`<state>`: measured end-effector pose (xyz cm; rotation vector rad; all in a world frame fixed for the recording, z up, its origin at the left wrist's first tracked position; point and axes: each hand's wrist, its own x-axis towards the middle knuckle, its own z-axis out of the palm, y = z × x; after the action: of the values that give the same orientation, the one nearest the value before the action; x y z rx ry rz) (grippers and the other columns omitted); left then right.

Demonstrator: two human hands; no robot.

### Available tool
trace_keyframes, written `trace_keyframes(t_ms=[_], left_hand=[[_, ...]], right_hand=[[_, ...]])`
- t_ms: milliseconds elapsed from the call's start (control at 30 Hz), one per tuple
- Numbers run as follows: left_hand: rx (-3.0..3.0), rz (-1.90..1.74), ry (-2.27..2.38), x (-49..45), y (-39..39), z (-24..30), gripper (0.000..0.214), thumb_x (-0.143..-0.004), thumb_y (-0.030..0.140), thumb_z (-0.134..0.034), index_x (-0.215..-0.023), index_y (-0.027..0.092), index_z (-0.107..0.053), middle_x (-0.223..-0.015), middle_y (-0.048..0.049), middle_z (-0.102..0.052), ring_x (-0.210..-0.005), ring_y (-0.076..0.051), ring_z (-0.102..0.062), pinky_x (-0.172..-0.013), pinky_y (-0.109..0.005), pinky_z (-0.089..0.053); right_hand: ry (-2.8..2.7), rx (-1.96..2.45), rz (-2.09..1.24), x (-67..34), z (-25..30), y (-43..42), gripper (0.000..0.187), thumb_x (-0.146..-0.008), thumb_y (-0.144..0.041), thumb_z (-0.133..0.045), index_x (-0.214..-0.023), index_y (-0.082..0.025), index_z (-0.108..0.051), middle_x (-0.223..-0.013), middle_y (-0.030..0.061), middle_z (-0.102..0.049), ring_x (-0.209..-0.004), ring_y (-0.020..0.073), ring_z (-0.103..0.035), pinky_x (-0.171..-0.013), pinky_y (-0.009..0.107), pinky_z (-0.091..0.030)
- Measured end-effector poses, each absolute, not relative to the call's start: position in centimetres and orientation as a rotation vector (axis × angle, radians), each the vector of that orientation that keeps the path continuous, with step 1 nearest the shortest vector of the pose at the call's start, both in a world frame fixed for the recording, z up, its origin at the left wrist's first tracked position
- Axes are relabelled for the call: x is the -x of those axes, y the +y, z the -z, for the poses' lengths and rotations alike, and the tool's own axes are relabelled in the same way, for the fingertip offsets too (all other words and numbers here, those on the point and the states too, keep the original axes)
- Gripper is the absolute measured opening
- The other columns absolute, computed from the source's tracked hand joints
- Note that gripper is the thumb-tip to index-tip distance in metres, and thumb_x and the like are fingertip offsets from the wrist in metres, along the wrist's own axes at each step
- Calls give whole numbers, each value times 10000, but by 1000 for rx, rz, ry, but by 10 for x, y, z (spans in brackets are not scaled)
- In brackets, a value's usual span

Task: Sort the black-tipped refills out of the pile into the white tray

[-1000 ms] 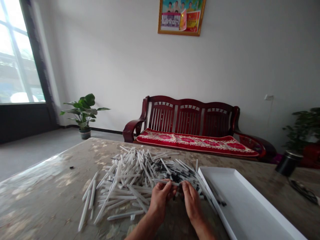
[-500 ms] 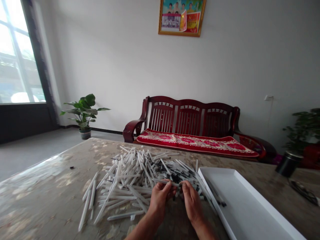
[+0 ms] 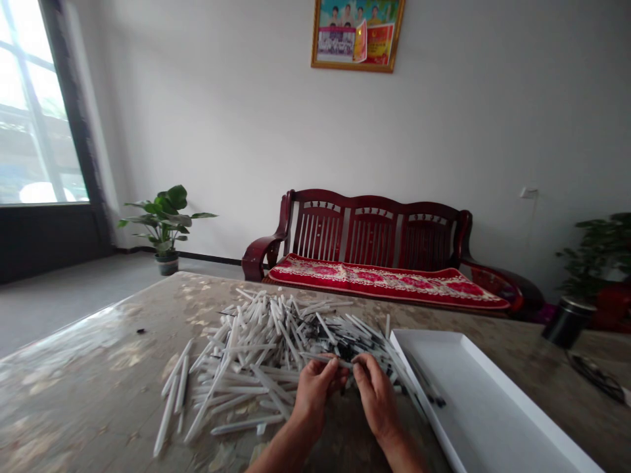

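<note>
"Well, which hand was nearer the white tube point(image 3: 320, 359)?"

"The left hand point(image 3: 315, 394), pinching it. The tube lay crosswise over the pile point(image 3: 261, 355), left of the white tray point(image 3: 493, 407). The right hand point(image 3: 377, 394), curled, sat at its end, its grip unclear."

We are in the sitting room of a home. A dark red wooden sofa point(image 3: 374, 226) with a red floral cushion point(image 3: 384, 279) stands against a plain white wall point(image 3: 207, 131), beneath a gold-framed picture point(image 3: 357, 36). A leafy potted plant point(image 3: 165, 223) sits on the grey floor point(image 3: 64, 302) near a tall window point(image 3: 34, 105), and a second plant point(image 3: 599, 253) shows at the right edge. The broad mottled table point(image 3: 98, 335) before us fits a household room too.
</note>
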<state>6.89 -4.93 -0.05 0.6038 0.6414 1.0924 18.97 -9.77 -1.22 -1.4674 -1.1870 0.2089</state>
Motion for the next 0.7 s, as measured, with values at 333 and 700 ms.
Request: trace_keyframes(t_ms=[333, 700], left_hand=[[-614, -1077, 647, -70, -49, 3, 517, -402, 430, -967, -735, 143, -694, -658, -36, -740, -607, -161, -695, -599, -246, -559], [-615, -1070, 662, -71, -51, 1, 546, -372, 452, -969, -726, 144, -691, -634, -30, -734, -595, -160, -692, -578, -241, -555]], right_hand=[[-1201, 1526, -228, -192, 12, -99, 504, -941, -646, -388, -721, -247, -603, -655, 11, -655, -647, 198, -614, -611, 277, -420], [-1173, 1531, -242, -189, 11, -100, 507, -956, -624, -374, -696, -240, -581, -630, 8, -635, -633, 198, -596, -618, 280, -409]])
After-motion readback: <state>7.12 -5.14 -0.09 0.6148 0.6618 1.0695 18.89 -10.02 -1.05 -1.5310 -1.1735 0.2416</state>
